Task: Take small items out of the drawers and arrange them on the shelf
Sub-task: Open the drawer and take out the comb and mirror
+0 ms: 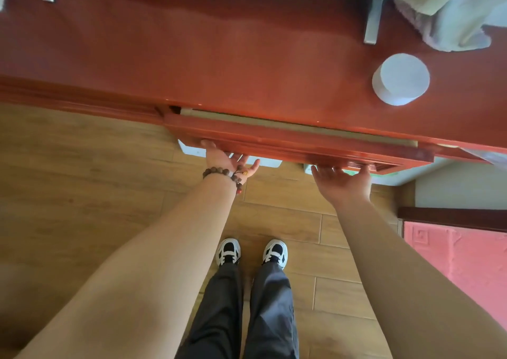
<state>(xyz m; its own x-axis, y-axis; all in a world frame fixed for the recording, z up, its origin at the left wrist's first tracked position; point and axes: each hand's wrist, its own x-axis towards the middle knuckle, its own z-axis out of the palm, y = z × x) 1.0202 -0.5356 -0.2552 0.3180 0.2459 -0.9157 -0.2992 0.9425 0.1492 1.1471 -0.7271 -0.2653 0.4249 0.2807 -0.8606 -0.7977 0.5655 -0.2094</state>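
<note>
A red-brown wooden drawer [288, 142] stands a narrow gap out from under the cabinet top [219, 57]. Only a pale strip of its inside [274, 124] shows, and I see no small items in it. My left hand [225, 158], with a bead bracelet at the wrist, reaches palm up under the left part of the drawer front. My right hand [343, 181] does the same under the right part. Both hands' fingers hook under the lower edge, their tips hidden, with the thumbs out in front.
A white cylindrical container [400, 79] stands on the cabinet top at the right. Pale green cloth [439, 2] hangs over the far right corner beside a grey metal bracket [373, 21]. Below are wooden floor planks, my shoes and a pinkish-red mat [461, 254] at the right.
</note>
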